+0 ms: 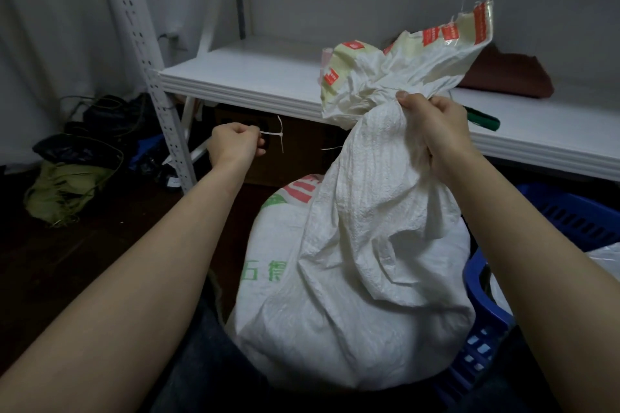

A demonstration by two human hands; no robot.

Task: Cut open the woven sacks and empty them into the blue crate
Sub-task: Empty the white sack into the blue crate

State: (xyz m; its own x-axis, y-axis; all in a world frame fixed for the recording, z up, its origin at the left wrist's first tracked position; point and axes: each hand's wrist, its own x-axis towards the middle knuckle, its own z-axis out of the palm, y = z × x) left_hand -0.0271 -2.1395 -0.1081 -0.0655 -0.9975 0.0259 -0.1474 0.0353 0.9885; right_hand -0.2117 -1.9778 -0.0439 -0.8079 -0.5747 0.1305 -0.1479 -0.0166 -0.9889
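A full white woven sack (362, 271) with green and red print stands in front of me, leaning against the blue crate (483, 339) at the lower right. My right hand (432, 124) grips the sack's bunched neck, and the loose mouth flares above the fist. Out to the left of the sack, my left hand (235, 144) pinches a white cable tie (275, 135), clear of the sack. Something white lies inside the crate at the right edge.
A white metal shelf (255, 77) runs behind the sack, with a dark red cloth (506, 74) and a green-handled tool (481, 119) on it. Its slotted post (157, 90) stands at left. Dark bags and a green cloth (63, 188) lie on the floor. A cardboard box sits under the shelf.
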